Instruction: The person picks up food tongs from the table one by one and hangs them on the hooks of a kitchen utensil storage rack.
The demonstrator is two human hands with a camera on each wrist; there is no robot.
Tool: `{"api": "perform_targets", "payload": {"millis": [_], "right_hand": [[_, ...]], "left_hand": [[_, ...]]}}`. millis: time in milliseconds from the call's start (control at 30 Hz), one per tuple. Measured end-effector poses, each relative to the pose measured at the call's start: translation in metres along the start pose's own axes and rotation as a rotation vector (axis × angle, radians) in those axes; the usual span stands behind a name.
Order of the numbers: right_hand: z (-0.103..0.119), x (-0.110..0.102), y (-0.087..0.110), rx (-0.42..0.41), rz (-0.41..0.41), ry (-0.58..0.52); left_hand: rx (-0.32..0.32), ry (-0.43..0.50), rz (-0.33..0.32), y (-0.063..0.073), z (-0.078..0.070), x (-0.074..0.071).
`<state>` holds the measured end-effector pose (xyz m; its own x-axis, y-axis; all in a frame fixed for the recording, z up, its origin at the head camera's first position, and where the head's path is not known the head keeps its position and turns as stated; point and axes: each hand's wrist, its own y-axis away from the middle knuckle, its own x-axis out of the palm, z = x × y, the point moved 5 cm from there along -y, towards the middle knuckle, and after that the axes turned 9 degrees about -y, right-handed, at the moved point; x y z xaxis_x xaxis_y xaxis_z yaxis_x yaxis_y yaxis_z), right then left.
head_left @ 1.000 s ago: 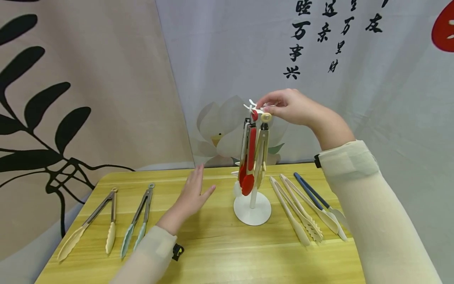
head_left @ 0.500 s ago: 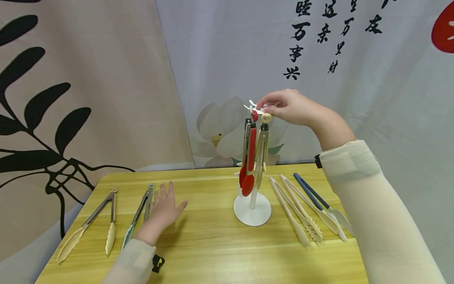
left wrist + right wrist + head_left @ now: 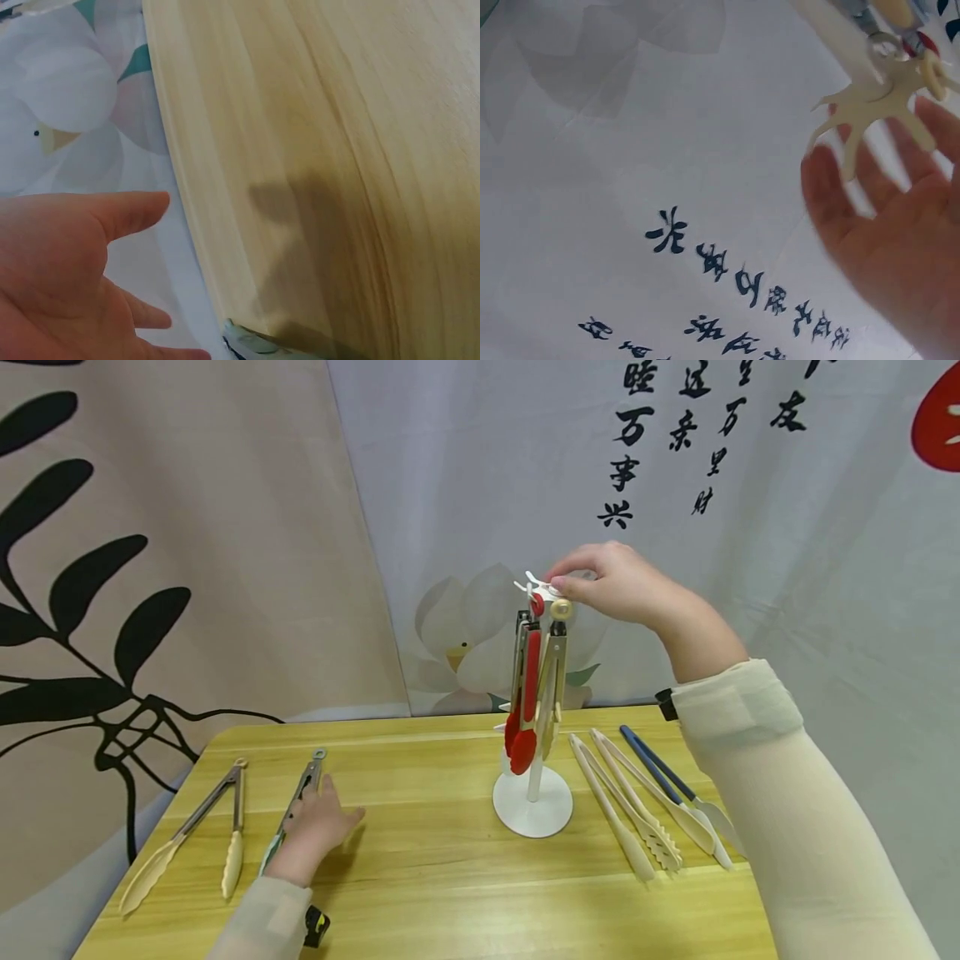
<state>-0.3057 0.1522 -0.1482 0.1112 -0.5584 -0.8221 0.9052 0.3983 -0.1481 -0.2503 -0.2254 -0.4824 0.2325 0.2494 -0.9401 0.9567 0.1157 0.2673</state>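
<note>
My left hand hovers over the teal-tipped kitchen tongs, palm down with the thumb spread away and fingers extended. Part of these tongs is hidden beneath it. In the left wrist view, a pale green tip shows below the extended fingers. At the top of a white hanging rack is my right hand, fingertips and thumb touching its hooks. The right wrist view shows those fingers fairly straight behind the hooks. Red-tipped tongs and cream-ringed tongs hang from the rack.
Left on the wooden table lie cream-tipped metal tongs, spread apart. Right of the rack are several beige tongs and a blue-handled pair, near the right sleeve. A printed cloth hangs behind.
My left hand has moved left from near the rack to over the teal-tipped tongs. The right hand has stayed at the rack's top, its thumb slightly higher.
</note>
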Motion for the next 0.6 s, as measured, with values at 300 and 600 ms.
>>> {"api": "perform_targets", "payload": {"millis": [300, 600], "right_hand": [[0.004, 0.001, 0.0, 0.228, -0.02, 0.062], [0.019, 0.006, 0.0, 0.296, 0.017, 0.137]], "left_hand": [[-0.068, -0.032, 0.009, 0.0, 0.009, 0.004], [-0.111, -0.009, 0.057, -0.004, 0.02, 0.011]]}}
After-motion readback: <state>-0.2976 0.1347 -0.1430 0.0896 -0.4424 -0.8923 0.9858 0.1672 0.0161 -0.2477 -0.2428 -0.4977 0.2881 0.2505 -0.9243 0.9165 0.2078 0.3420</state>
